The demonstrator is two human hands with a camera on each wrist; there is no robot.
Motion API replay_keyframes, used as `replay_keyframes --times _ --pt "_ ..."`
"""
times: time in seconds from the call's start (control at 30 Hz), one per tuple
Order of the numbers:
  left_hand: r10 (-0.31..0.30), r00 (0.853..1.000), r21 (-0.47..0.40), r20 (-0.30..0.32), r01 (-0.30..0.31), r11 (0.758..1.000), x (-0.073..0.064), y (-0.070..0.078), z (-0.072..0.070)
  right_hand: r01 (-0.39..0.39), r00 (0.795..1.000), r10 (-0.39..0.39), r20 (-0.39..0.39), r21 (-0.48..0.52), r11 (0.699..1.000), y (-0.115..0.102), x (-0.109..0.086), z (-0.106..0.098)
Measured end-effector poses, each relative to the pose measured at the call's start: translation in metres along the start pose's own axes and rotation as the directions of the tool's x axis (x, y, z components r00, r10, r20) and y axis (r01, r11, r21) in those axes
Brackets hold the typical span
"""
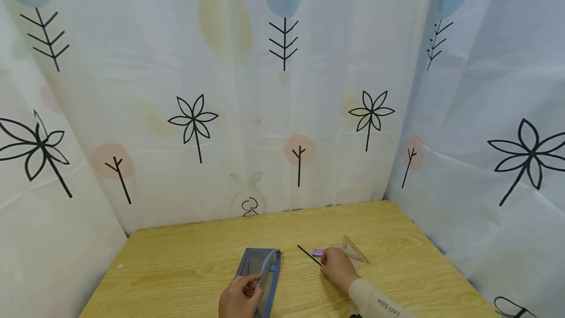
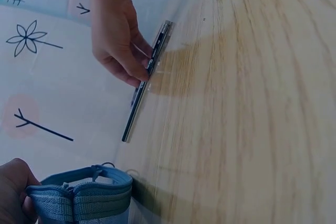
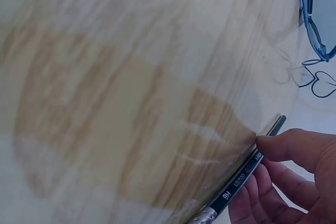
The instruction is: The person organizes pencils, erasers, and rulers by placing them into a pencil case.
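The right hand (image 1: pixel 339 266) pinches a slim, dark pencil (image 1: pixel 310 255) to the right of the blue-trimmed pouch (image 1: pixel 252 261), the pencil's long axis slanting far-left from the grip. The left hand (image 1: pixel 240 296), nearer the pouch, pinches its woven, zippered edge over the wood-grained tabletop (image 1: pixel 176 264).

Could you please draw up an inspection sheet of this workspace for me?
Surface: yellowish wood-grain table, with a small white speck towards its left side.
Job's things: blue mesh zip pencil case, mouth open; slim black pencil to its right.
Clutter: small purple block and yellowish clear triangular set square, near the right hand.
Hands: left hand pinches the case's rim; right hand grips the pencil.
Cables: nothing seen.
Surroundings: white sheets printed with plants, behind and at both sides.
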State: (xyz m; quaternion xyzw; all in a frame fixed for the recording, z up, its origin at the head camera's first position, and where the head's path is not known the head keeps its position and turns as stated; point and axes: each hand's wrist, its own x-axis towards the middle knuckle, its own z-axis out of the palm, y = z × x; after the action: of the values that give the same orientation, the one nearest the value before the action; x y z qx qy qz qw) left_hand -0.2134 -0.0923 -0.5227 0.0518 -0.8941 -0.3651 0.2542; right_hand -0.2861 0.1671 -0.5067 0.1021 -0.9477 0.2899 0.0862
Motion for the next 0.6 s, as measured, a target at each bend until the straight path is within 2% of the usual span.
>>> replay_keyframes --times 0.4,0.6 --pt "-0.009 1.0 -0.009 0.016 0.01 1.0 -0.0003 0.0015 -0.002 -0.014 1.0 0.015 0.009 -0.056 0.998 -0.0028 -0.0003 0.0015" --pt "-0.017 1.0 -0.01 0.009 0.018 1.0 -0.0009 0.0014 -0.0019 0.02 1.0 -0.019 0.009 -0.122 0.992 -0.001 0.0019 0.0062"
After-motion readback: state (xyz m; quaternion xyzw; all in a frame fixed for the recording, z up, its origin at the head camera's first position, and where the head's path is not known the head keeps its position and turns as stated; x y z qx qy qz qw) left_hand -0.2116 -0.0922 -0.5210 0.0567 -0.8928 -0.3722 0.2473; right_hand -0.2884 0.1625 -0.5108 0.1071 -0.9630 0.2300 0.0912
